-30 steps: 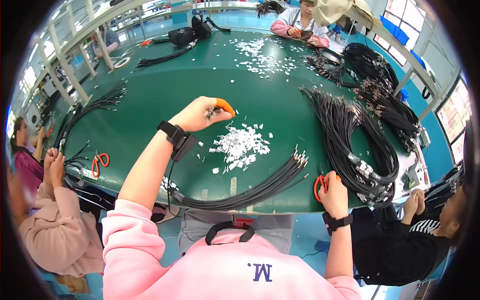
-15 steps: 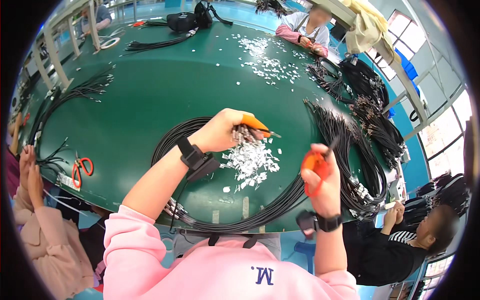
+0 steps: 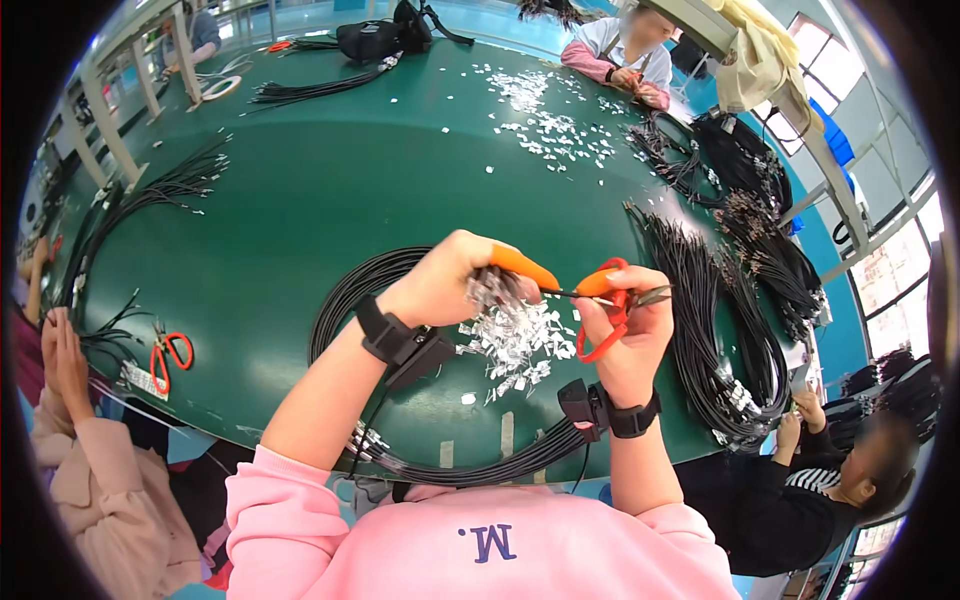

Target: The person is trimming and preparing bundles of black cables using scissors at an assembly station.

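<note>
My left hand (image 3: pixel 448 278) is closed around the end of a black cable bundle (image 3: pixel 352 290), an orange cover on its finger. The blurred cable ends (image 3: pixel 497 290) stick out of that grip. One thin dark cable (image 3: pixel 562 293) spans from the left fingertips to my right hand (image 3: pixel 640 335). The right thumb and orange-covered finger pinch near the cable's tip. Red-handled scissors (image 3: pixel 603 348) hang in the same hand, blades (image 3: pixel 655 295) pointing right, away from the cable. White scraps (image 3: pixel 515 345) lie in a pile below the hands. The bundle curves round on the green table (image 3: pixel 330 190).
More cable bundles (image 3: pixel 700 320) lie at the right. Another red-handled pair of scissors (image 3: pixel 170 355) rests at the left edge. Scraps (image 3: pixel 555 135) are scattered at the far side. A black bag (image 3: pixel 385 40) sits there too. Several people work around the table.
My right hand has moved left and up to the left hand, and its fingers have taken the end of one cable. The scissors have turned, so their blades point right.
</note>
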`<control>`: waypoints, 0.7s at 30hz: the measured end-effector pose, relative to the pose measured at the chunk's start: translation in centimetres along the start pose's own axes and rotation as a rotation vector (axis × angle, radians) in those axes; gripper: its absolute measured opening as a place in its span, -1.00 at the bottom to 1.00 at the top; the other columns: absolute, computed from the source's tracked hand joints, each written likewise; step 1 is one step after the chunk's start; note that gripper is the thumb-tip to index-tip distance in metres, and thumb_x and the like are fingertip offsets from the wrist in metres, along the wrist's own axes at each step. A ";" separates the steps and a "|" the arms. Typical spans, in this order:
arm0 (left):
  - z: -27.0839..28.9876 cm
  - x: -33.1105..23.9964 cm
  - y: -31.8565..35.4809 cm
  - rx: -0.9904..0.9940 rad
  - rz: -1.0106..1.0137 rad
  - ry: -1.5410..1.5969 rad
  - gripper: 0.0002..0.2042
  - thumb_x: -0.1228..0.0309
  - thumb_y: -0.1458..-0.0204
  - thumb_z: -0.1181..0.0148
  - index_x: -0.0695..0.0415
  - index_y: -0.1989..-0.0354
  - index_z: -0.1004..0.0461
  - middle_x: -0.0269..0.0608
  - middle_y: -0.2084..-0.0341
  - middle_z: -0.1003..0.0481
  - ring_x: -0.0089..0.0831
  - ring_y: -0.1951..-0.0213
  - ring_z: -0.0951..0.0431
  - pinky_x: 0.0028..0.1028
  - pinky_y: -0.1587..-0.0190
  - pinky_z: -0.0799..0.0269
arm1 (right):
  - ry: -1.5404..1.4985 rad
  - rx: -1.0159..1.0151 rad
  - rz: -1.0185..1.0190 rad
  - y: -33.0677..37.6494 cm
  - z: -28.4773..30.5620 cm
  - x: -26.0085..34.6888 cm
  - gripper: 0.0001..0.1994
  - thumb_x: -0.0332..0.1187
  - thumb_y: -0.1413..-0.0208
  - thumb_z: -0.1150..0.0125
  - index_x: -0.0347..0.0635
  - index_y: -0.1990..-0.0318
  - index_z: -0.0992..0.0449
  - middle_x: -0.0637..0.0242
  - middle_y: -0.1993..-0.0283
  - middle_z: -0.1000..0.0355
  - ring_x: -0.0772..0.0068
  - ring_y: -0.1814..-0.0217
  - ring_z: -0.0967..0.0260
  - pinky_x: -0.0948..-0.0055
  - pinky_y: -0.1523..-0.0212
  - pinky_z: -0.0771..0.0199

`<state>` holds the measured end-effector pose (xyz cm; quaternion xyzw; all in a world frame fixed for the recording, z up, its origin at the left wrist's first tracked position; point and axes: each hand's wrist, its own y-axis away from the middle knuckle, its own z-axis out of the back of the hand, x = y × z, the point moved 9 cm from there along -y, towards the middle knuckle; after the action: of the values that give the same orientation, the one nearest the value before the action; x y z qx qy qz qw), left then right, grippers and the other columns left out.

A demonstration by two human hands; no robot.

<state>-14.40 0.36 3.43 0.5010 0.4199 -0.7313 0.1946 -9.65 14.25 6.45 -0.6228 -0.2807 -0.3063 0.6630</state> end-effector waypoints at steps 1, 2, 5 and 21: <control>0.4 -0.1 -0.2 -0.048 -0.044 0.032 -0.78 0.67 0.10 -0.12 0.28 0.23 -0.49 -0.23 0.42 -0.54 -0.54 0.37 -0.53 -0.57 0.29 -0.44 | -0.016 0.002 0.000 -0.1 0.4 -0.4 -0.64 -0.73 0.18 -0.19 -0.25 0.20 -0.30 0.30 0.29 -0.34 0.63 0.32 -0.26 0.62 0.31 -0.32; 0.4 0.1 -0.5 -0.053 -0.035 0.020 -0.78 0.67 0.10 -0.12 0.28 0.23 -0.49 -0.23 0.42 -0.54 -0.54 0.37 -0.53 -0.57 0.29 -0.44 | -0.048 -0.017 -0.037 -0.1 1.1 -1.0 -0.64 -0.73 0.18 -0.18 -0.24 0.20 -0.30 0.30 0.29 -0.34 0.64 0.33 -0.25 0.63 0.32 -0.31; 0.6 -1.0 -1.2 -0.155 -0.156 -0.070 -0.80 0.61 0.05 -0.12 0.28 0.21 -0.48 -0.19 0.39 -0.54 -0.56 0.37 -0.52 -0.60 0.30 -0.44 | -0.150 -0.060 -0.087 -0.5 2.2 -1.5 -0.68 -0.73 0.16 -0.16 -0.24 0.22 -0.33 0.34 0.31 -0.34 0.65 0.38 -0.26 0.65 0.34 -0.29; -1.9 -1.2 -1.4 -0.320 0.040 -0.091 -0.78 0.43 -0.08 -0.04 0.31 0.17 -0.45 -0.29 0.58 -0.48 -0.70 0.58 -0.37 -0.74 0.51 -0.24 | -0.331 -0.007 -0.179 -0.1 5.4 -2.7 -0.70 -0.64 0.15 -0.19 -0.24 0.21 -0.32 0.34 0.26 -0.32 0.64 0.38 -0.21 0.65 0.33 -0.26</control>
<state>-13.77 2.52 4.86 0.4383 0.5118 -0.6730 0.3051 -11.43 19.75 4.86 -0.6394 -0.4393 -0.2584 0.5757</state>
